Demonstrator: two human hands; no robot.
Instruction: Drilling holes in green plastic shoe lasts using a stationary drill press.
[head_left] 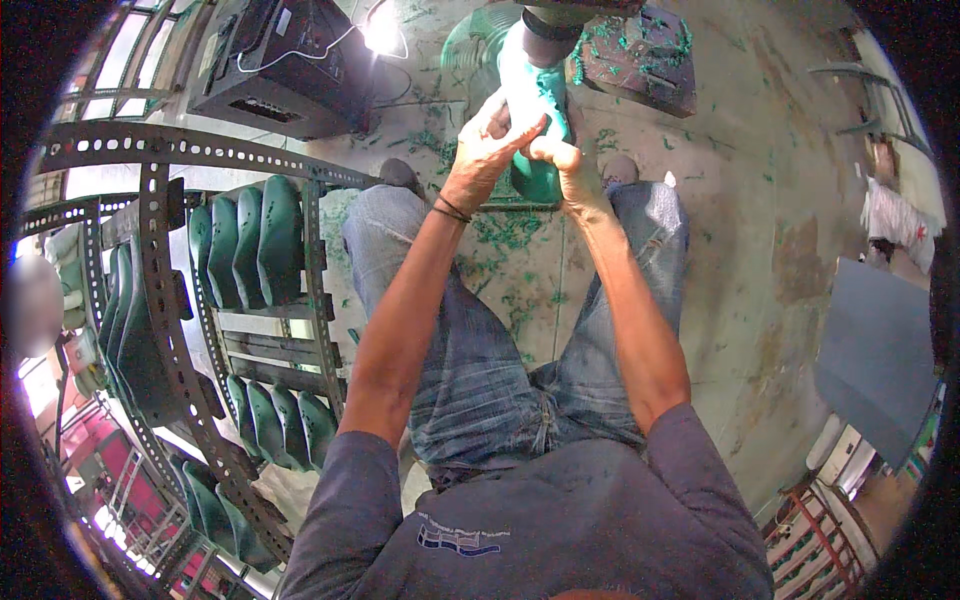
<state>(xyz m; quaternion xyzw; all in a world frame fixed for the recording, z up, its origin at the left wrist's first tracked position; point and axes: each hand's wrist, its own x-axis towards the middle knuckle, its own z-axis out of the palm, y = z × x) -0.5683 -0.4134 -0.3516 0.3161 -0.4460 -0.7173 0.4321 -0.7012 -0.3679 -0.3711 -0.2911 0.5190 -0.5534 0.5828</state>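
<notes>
At the far middle, both my hands grip a smooth green piece (535,85), brightly lit and almost white on its upper part. The fingers of my left hand (490,145) wrap its left side, with the thumb across the front. My right hand (565,165) closes on its right side, thumb bent toward the left thumb. The piece's far end meets a dark cylindrical machine head (550,40); I cannot tell whether they touch. Just below my hands shows a darker green rounded surface (535,180); whether it belongs to the same piece is unclear.
To the left, a perforated metal rack (225,150) carries rows of dark green curved pieces (250,245). A black box-shaped unit (290,75) stands beyond it, near a bright lamp (383,25). Green shavings (505,235) litter the floor. A grey panel (875,340) leans at right.
</notes>
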